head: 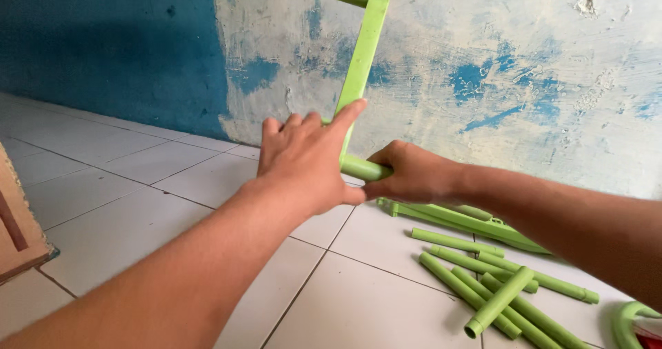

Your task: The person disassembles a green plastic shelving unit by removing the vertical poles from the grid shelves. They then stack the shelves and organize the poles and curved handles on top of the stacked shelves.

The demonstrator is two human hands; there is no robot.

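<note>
In the head view, both hands meet at the centre of the frame on a green frame piece [360, 59], a flat bar standing upright with a short tube socket at its top end, near the upper edge, and another at its bottom end. The left hand [303, 157] lies against the bar's lower part with fingers spread, its grip loose rather than clenched; the right hand [412, 173] is closed around the bottom socket. So far only this one piece is in hand, and no tube shows fitted into either socket. At the lower right, on the tiled floor [138, 204], a heap of loose green tubes [500, 297] lies unjoined beside a second flat piece [455, 216] near the wall [517, 66]; judged from this, most of the assembly is left. A curved green part [624, 321] shows at the lower right corner.
</note>
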